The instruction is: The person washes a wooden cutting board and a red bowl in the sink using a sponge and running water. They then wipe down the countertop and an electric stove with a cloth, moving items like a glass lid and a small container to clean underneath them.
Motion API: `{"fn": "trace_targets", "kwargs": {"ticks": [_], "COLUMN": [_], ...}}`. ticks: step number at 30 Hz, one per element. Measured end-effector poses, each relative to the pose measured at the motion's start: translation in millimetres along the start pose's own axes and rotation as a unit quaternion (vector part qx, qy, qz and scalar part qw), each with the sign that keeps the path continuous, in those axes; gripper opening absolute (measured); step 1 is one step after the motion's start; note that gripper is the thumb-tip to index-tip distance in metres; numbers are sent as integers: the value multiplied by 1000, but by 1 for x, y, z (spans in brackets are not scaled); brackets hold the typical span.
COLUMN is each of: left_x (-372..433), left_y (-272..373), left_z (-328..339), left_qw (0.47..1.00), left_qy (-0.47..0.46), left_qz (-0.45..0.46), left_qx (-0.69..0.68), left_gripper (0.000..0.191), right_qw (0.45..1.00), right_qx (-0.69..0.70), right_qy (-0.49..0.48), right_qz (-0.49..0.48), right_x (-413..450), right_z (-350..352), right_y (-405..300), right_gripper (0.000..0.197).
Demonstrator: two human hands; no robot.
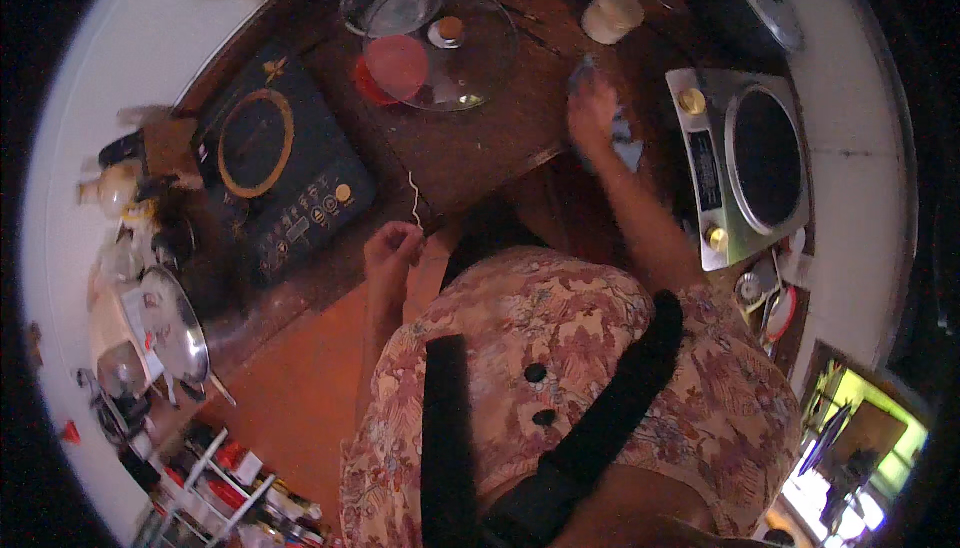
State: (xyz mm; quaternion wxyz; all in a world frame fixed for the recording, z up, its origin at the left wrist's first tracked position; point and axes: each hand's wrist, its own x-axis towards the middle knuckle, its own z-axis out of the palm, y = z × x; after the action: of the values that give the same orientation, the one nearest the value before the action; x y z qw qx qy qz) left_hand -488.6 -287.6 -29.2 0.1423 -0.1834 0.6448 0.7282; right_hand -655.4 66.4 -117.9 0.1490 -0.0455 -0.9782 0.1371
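My right hand (592, 109) presses on a bluish-grey cloth (627, 144) lying on the dark wooden counter (465, 150); the hand is somewhat blurred. At the counter's front edge, my left hand (395, 242) has its fingers curled, with a thin pale string-like strip (414, 199) by the fingertips. Whether the fingers grip that strip cannot be told. Beyond the hands rests a round glass lid (480, 83) with a knob. It overlaps a red round container (394, 72) and a clear round bowl (390, 4). A pale round container (613, 15) stands past my right hand.
A black induction cooktop (289, 165) is at the left, a silver cooktop (757, 165) at the right. A metal pan (180, 323) and other kitchenware crowd the far left. A rack (225, 480) of packets stands lower left. Another lid (765, 0) leans at the upper right.
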Motion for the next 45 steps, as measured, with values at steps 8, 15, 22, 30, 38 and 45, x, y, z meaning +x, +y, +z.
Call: {"fn": "trace_targets", "kwargs": {"ticks": [8, 15, 22, 30, 38, 45], "left_x": [-18, -66, -119, -155, -242, -369], "left_y": [10, 3, 1, 13, 32, 66], "left_z": [27, 8, -15, -6, -31, -71], "left_qw": [996, 957, 885, 833, 787, 712], "left_qy": [78, 175, 167, 283, 330, 374], "left_qz": [21, 30, 124, 167, 220, 240], "left_qx": [-39, -230, -417, -446, -472, -544], "left_gripper": [3, 7, 10, 10, 8, 5], "right_qw": [938, 934, 933, 938, 780, 616], "right_qx": [159, 317, 70, -85, 114, 46], "right_qy": [-86, -118, 164, -114, -269, -396], "right_qz": [-295, -118, -313, -317, -554, -679], "right_x": [-60, 24, 121, 155, 49, -71], "right_z": [-9, -109, -114, -61, -157, -287], "right_y": [-67, -41, 26, 10, -194, -347], "right_gripper": [33, 36, 25, 36, 34, 33]}}
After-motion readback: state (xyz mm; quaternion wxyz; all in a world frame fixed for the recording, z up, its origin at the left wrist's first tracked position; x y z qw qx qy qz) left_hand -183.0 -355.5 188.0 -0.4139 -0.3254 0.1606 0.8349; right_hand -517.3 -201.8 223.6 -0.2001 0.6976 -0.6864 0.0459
